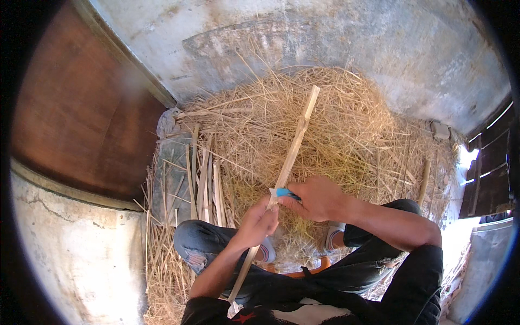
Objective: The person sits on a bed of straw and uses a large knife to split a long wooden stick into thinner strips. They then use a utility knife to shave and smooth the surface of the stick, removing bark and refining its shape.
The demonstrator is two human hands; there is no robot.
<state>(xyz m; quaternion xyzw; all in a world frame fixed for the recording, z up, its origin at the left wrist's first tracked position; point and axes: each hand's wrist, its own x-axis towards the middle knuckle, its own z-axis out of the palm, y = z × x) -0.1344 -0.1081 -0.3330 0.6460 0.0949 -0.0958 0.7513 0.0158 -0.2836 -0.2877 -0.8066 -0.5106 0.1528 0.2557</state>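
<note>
A long, pale bamboo strip (pixel 297 142) slants from my lap up to the far right, over a heap of shavings. My left hand (pixel 258 223) is closed round its middle, between my knees. Just above that grip, my right hand (pixel 320 198) holds a knife with a blue handle (pixel 283 192). Its light blade lies across the strip, close to my left fingers. Whether the edge is biting into the strip is too small to tell. The strip's lower end runs down by my left thigh to my shirt.
A large heap of thin shavings (pixel 341 116) reaches back to the grey wall (pixel 346 40). Several split strips (pixel 207 181) lie at the left, over a grey slab (pixel 170 157). A brown panel (pixel 89 103) stands at the far left. Beneath me is an orange stool (pixel 325 264).
</note>
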